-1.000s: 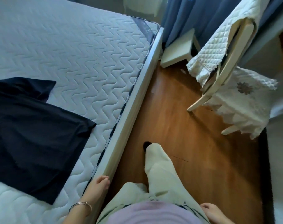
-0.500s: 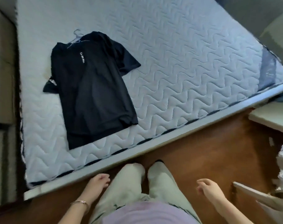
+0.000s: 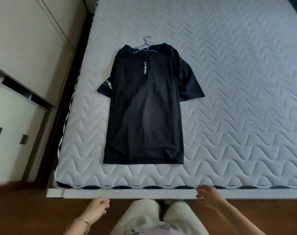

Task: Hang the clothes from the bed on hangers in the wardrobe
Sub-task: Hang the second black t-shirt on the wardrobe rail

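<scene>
T-shirt (image 3: 144,107), black and short-sleeved, lies flat on the quilted white mattress (image 3: 237,82), with its collar away from the person and its hem near the closer edge. White letters running lengthwise below the collar read "LI-NING". The sleeve on the picture's left carries a small white print with a touch of red, too small to read. A pale blue wire hanger (image 3: 145,46) rests at the collar, hook pointing away; there may be two of them overlapped.

The left hand (image 3: 97,208) hangs low over the wooden floor (image 3: 25,209) beside a pale trouser leg (image 3: 141,217). Its fingers are loosely curled and hold nothing, and a thin bracelet (image 3: 80,220) sits at the wrist. The right hand (image 3: 207,195) is raised in front of the white bed frame (image 3: 127,194), fingers loosely bent and empty. The hands are well apart, neither touching the shirt.
</scene>
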Tool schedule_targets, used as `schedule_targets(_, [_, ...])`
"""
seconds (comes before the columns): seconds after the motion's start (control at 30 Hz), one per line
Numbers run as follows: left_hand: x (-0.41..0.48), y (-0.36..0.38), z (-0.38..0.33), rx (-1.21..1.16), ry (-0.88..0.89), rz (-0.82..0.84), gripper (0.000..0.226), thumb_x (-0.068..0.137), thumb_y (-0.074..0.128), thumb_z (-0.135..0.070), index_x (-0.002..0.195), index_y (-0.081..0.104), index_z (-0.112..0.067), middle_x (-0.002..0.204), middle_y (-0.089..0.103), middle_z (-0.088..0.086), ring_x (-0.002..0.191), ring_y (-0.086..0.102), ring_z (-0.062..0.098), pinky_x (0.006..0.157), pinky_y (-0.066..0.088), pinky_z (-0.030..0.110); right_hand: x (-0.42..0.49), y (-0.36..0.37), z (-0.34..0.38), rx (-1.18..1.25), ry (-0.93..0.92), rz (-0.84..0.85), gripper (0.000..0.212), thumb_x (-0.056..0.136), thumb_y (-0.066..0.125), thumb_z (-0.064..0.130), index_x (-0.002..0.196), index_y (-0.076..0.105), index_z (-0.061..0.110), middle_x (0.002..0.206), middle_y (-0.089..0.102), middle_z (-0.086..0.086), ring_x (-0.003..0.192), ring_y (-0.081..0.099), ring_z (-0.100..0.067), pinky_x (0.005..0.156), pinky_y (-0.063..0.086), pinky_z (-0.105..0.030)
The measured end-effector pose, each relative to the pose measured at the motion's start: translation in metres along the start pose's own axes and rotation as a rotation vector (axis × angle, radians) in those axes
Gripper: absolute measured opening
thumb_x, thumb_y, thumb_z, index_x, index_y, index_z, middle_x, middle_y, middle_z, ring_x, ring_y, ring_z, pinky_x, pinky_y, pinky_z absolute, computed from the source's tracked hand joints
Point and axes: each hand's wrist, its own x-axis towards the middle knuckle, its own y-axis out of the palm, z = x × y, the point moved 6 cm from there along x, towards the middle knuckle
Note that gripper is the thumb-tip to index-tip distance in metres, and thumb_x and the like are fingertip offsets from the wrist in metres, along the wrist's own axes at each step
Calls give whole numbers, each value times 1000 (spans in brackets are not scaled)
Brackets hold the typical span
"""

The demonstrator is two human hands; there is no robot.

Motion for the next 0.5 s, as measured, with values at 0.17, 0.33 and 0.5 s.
schedule_targets(0.17, [33,-28,-140,-49,193,39,16,95,43,-17,93,58,-18,100,62,5,90,60,17,65,43,18,17,-18,156,45,-162,62,13,94,46,14,93,59,14,78,62,-4,66,56,-15,57,38,-21])
schedule_targets(0.33, [96,-53,-309,11,489,-76,18,93,47,-21,103,61,-25,105,62,-6,100,57,10,87,40,21,104,-44,304,-114,-298,1,20,90,45,9,81,59,-2,74,58,-6,70,51,-19,61,39,-25])
schedule_targets(0.5, [194,-64,-448,58,703,-248,29,95,42,-16,116,62,-17,113,63,-4,84,58,7,68,39,4,203,-59,435,-315,-468,-183,27,92,41,17,104,64,7,109,68,-10,105,58,-29,85,45,-31])
